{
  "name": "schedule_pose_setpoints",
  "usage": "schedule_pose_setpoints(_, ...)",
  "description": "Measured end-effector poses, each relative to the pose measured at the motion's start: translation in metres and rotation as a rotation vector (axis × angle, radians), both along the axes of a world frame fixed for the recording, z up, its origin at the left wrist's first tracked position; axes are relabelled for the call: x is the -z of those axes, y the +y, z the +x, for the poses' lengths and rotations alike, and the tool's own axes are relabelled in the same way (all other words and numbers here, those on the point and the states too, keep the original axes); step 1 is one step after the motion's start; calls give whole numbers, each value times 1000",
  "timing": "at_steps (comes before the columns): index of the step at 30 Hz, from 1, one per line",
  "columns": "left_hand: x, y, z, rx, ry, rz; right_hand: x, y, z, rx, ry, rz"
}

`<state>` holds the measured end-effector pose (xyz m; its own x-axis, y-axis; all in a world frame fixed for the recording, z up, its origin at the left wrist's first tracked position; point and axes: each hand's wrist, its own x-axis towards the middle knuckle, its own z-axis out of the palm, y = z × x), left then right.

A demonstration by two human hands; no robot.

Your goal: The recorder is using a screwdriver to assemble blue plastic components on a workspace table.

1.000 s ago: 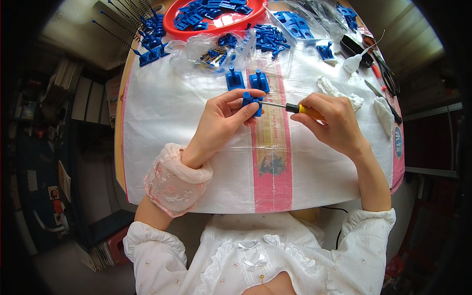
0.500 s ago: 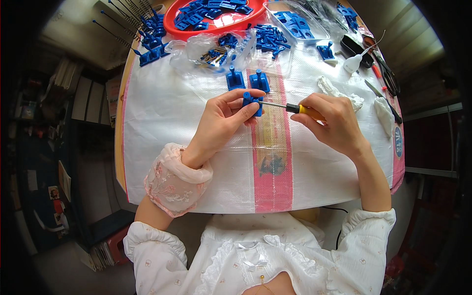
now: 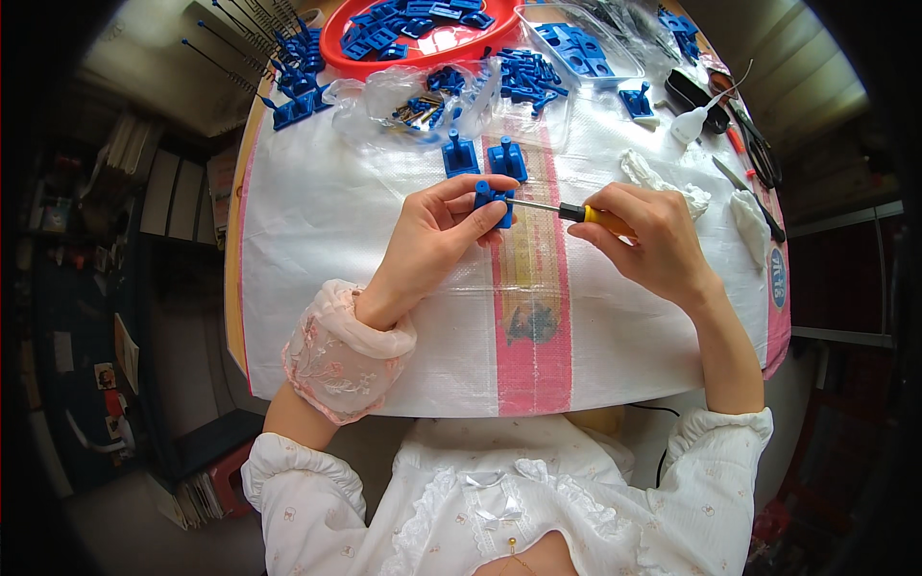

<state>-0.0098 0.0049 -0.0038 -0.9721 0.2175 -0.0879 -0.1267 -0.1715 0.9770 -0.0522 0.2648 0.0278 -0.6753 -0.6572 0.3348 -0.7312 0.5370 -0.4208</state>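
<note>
Between the thumb and fingers of my left hand (image 3: 437,235) is a small blue plastic part (image 3: 493,204) with a round knob on top. My right hand (image 3: 655,232) is closed round the yellow and black handle of a screwdriver (image 3: 576,212). Its thin metal shaft points left, and the tip meets the right side of the blue part; the exact contact point is too small to make out. Just beyond my left fingers, two similar blue parts (image 3: 459,156) stand upright side by side on the white woven sheet (image 3: 384,370).
Farther off are a red basin (image 3: 336,60) of blue pieces, a plastic bag (image 3: 370,120) with brass-coloured pins, and a clear tray (image 3: 629,72). Blue assemblies with springs (image 3: 298,106) stand far left. Scissors (image 3: 759,154), a knife (image 3: 749,192) and crumpled tissue (image 3: 663,178) lie at right.
</note>
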Motion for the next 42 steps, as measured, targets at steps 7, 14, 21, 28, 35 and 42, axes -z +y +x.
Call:
schedule_pose_setpoints(7, -1, 0, 1, -6, -2, 5, 0, 0, 0, -1, 2, -3)
schedule_pose_setpoints(14, 0, 0, 0, 1, 0, 9, 0, 0, 0, 7, 0, 1)
schedule_pose_setpoints(21, 3, -1, -1, 1, 11, 28, 0, 0, 0, -3, 13, 9)
schedule_pose_setpoints(28, 1, -1, 0, 8, -4, 24, 0, 0, -2, -7, 25, 21)
schedule_pose_setpoints(35, -1, 1, 0, 1, -2, 15, -1, 0, -2, -4, 34, 24)
schedule_pose_setpoints(42, 0, -1, 0, 15, 1, 3, 2, -1, -2, 1, 46, -14)
